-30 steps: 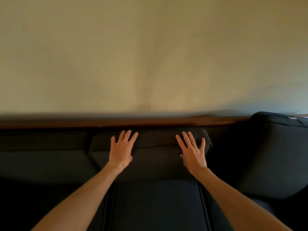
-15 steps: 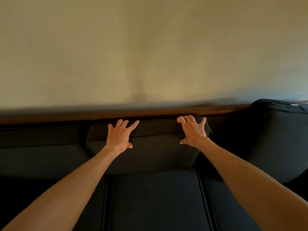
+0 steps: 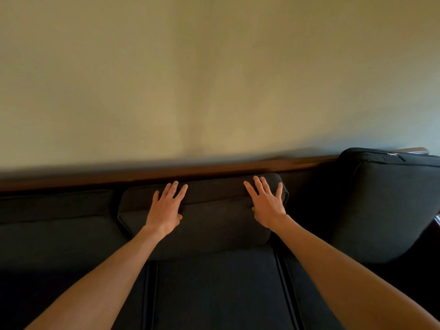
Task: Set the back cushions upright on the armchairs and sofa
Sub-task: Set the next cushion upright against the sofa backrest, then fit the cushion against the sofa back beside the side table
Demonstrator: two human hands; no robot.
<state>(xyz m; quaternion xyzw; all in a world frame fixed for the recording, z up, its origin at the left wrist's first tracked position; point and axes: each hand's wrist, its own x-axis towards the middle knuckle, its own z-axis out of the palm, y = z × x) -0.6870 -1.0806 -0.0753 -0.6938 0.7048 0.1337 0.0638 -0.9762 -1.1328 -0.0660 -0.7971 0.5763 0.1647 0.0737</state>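
Note:
A dark grey sofa fills the lower half of the head view. Its middle back cushion (image 3: pixel 214 217) leans against the backrest under the wooden top rail (image 3: pixel 214 169). My left hand (image 3: pixel 166 207) lies flat on the cushion's upper left, fingers spread and reaching its top edge. My right hand (image 3: pixel 266 202) lies flat on its upper right, fingers spread the same way. Neither hand grips anything. The left back cushion (image 3: pixel 54 210) also stands against the backrest. The right back cushion (image 3: pixel 385 203) stands taller and nearer to me, tilted forward.
A plain beige wall (image 3: pixel 214 79) rises right behind the rail. The middle seat cushion (image 3: pixel 214 289) lies below my arms, with dark seams on both sides. A bit of wooden armrest (image 3: pixel 437 222) shows at the right edge.
My fingers were curled over the cushion's top edge half a second ago; now both hands lie flat and spread on it. The view has tilted slightly, and the cushion stays against the backrest.

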